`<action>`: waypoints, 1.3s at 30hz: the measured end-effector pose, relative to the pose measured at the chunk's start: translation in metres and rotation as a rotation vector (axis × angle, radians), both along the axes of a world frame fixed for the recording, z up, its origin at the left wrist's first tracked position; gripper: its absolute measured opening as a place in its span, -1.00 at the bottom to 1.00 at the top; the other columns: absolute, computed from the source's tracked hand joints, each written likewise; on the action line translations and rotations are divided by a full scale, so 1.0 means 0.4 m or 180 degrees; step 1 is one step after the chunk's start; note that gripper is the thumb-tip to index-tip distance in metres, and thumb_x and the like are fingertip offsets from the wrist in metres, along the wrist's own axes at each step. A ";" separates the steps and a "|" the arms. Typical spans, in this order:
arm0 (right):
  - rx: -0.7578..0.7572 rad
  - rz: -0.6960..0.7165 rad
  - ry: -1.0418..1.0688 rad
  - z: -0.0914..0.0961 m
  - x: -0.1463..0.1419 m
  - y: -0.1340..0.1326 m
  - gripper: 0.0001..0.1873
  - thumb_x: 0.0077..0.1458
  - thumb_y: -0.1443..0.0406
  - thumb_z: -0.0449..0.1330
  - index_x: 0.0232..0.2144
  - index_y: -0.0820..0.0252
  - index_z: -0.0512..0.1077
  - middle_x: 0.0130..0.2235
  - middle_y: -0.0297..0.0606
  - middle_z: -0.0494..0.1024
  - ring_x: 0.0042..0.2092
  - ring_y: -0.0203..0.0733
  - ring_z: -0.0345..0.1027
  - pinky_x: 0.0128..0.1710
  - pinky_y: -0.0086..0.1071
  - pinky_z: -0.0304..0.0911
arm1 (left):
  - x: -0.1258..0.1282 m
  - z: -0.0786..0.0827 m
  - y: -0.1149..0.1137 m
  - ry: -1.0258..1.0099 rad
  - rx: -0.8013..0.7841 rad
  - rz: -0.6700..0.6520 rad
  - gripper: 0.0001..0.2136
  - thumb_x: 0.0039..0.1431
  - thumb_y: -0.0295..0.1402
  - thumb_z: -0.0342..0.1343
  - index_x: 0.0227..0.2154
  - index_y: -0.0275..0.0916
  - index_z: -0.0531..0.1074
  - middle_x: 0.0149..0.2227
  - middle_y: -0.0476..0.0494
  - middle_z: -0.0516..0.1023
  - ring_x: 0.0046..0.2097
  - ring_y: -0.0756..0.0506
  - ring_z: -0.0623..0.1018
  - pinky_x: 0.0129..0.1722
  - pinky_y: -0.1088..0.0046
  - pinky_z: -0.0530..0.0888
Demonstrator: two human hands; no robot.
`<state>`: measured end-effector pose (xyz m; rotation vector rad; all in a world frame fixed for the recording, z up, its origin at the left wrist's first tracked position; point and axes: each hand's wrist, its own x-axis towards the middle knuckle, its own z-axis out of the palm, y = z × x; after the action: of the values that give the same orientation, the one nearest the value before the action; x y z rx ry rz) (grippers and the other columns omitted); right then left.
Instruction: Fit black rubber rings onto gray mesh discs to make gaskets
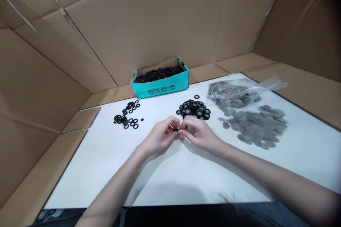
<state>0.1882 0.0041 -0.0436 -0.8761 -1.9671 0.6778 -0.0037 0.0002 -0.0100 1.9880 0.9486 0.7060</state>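
My left hand (162,136) and my right hand (198,133) meet at the middle of the white table (112,170), fingertips pinched together on a small black ring (176,131) between them. Just behind my hands lies a pile of black rings with grey mesh discs set in them (194,109). Loose black rubber rings (128,116) are scattered to the left. A heap of grey mesh discs (255,124) lies to the right.
A teal cardboard box (160,87) full of black rings stands at the back of the table. A clear plastic bag (237,92) holding more grey discs lies at the back right. Brown cardboard walls (160,17) enclose the table on three sides.
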 end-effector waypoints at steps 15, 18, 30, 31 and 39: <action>-0.0119 -0.0098 -0.0306 0.001 0.010 0.010 -0.87 0.14 0.41 0.24 -0.46 0.20 0.45 -0.39 -0.25 0.51 -0.27 -0.17 0.35 -0.27 -0.32 0.20 | 0.011 -0.018 -0.001 -0.0453 -0.0286 0.0500 -0.86 0.16 -0.37 0.16 -0.29 -0.24 0.31 -0.30 -0.01 0.38 -0.28 0.04 0.41 -0.34 0.59 0.35; -0.0157 -0.0025 -0.0254 0.002 0.008 0.010 -0.84 0.13 0.43 0.23 -0.49 0.20 0.42 -0.42 -0.28 0.48 -0.31 -0.20 0.34 -0.32 -0.35 0.18 | 0.006 -0.029 0.000 -0.0396 -0.0154 0.0411 -0.88 0.19 -0.39 0.13 -0.27 -0.23 0.29 -0.29 0.00 0.37 -0.29 0.05 0.41 -0.33 0.58 0.37; -0.0082 -0.0068 -0.0286 -0.003 0.002 0.006 -0.80 0.10 0.46 0.23 -0.52 0.19 0.36 -0.44 -0.30 0.45 -0.33 -0.20 0.29 -0.34 -0.36 0.14 | 0.004 -0.028 0.005 0.0078 0.0344 0.0206 -0.88 0.14 -0.55 0.07 -0.30 -0.22 0.32 -0.35 0.03 0.42 -0.32 0.04 0.42 -0.27 0.54 0.38; -0.0107 -0.0083 -0.0330 -0.002 0.003 0.006 -0.81 0.10 0.45 0.24 -0.51 0.19 0.38 -0.44 -0.29 0.46 -0.33 -0.19 0.29 -0.33 -0.35 0.14 | 0.003 -0.031 0.005 -0.0011 0.0336 0.0263 -0.87 0.14 -0.54 0.09 -0.28 -0.22 0.32 -0.34 0.02 0.43 -0.30 0.03 0.43 -0.26 0.53 0.38; -0.0080 -0.0160 -0.0380 -0.001 0.003 0.000 -0.89 0.14 0.41 0.22 -0.43 0.19 0.43 -0.38 -0.26 0.51 -0.26 -0.15 0.32 -0.25 -0.29 0.19 | -0.002 -0.028 0.003 -0.0371 0.0150 0.0405 -0.94 0.22 -0.44 0.11 -0.26 -0.24 0.36 -0.29 -0.03 0.43 -0.26 0.01 0.44 -0.19 0.50 0.39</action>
<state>0.1892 0.0039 -0.0441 -0.9984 -2.0385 0.6352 -0.0043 0.0014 -0.0212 1.9168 1.0028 0.9128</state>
